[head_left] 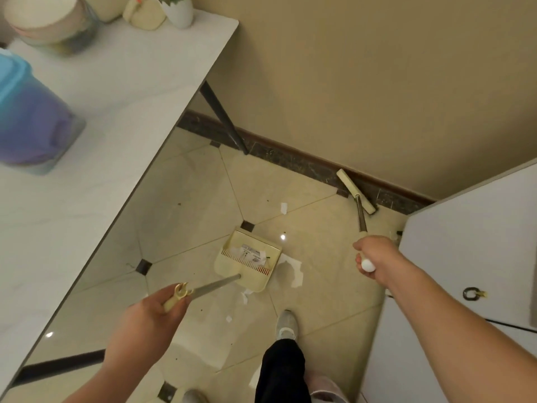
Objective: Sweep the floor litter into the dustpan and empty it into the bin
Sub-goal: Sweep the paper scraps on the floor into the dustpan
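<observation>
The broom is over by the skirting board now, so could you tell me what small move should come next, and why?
Probably draw the broom head back from the skirting board towards the dustpan, which already holds some paper. The right hand holds the broom, and a torn paper scrap lies on the tiles between them.

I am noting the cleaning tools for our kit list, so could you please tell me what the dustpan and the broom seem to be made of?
The dustpan looks like cream moulded plastic, matte, with comb teeth along one edge; its handle shaft reads as dull grey metal. The broom has a cream head, probably plastic, on a shaft with a metallic sheen; its bristles cannot be made out.
</observation>
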`<state>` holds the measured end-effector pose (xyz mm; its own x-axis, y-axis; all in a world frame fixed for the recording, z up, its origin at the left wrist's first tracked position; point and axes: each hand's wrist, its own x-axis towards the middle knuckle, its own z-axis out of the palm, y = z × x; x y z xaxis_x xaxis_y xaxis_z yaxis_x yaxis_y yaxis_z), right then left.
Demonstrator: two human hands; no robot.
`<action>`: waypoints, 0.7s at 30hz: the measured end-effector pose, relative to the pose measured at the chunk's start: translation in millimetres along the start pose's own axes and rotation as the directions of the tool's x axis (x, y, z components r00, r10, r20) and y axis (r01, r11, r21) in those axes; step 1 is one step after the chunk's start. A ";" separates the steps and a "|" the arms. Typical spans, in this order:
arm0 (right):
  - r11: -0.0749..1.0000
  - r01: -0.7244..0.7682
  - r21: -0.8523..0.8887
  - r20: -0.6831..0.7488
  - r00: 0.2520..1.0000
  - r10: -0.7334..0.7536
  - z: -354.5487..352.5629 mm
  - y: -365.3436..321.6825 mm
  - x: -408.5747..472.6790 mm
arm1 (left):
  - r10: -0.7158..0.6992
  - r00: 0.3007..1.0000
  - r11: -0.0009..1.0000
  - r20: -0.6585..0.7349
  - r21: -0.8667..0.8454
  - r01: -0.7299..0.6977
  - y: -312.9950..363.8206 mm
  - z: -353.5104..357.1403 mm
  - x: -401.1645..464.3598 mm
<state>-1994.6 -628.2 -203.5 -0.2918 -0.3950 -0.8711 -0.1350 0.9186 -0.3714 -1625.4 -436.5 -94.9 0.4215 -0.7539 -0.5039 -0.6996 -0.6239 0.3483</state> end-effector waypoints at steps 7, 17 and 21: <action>0.956 0.041 -0.291 0.079 0.997 -0.019 60.1 -27.6 0.5 | -0.041 0.998 0.999 -0.050 0.022 0.042 -8.8 -6.3 -8.9; 0.918 0.004 -0.396 0.228 0.969 0.094 89.3 44.6 -84.0 | -0.078 0.996 0.996 -0.041 -0.051 0.076 -53.9 -29.5 -1.8; 0.957 0.026 -0.290 0.209 0.977 0.036 85.9 25.9 -119.6 | -0.043 0.997 0.998 -0.071 -0.054 0.039 -75.3 -47.0 13.0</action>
<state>-1881.9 -556.4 -136.6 -0.0924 -0.3507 -0.9319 -0.4113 0.8658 -0.2851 -1540.1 -409.0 -90.5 0.4911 -0.7393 -0.4608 -0.6504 -0.6630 0.3706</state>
